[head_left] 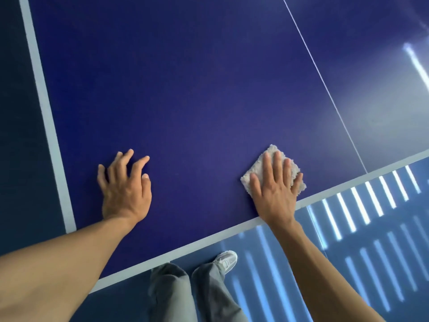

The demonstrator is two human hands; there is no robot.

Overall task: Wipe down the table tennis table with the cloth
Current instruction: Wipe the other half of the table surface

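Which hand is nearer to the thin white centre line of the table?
Right. The right hand, flat on the cloth, lies left of the centre line; the left hand rests much farther left, near the wide side line.

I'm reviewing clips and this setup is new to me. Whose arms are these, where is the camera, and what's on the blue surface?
No machine: a person wears one camera on the head, looking down at their own arms. The blue surface is a table tennis table with white edge lines. The right hand lies flat on a pale fluffy cloth near the table's near edge, pressing rather than gripping it. The left hand holds nothing; its spread fingers touch the bare tabletop. Below are grey trousers, a pale shoe and a glossy floor.
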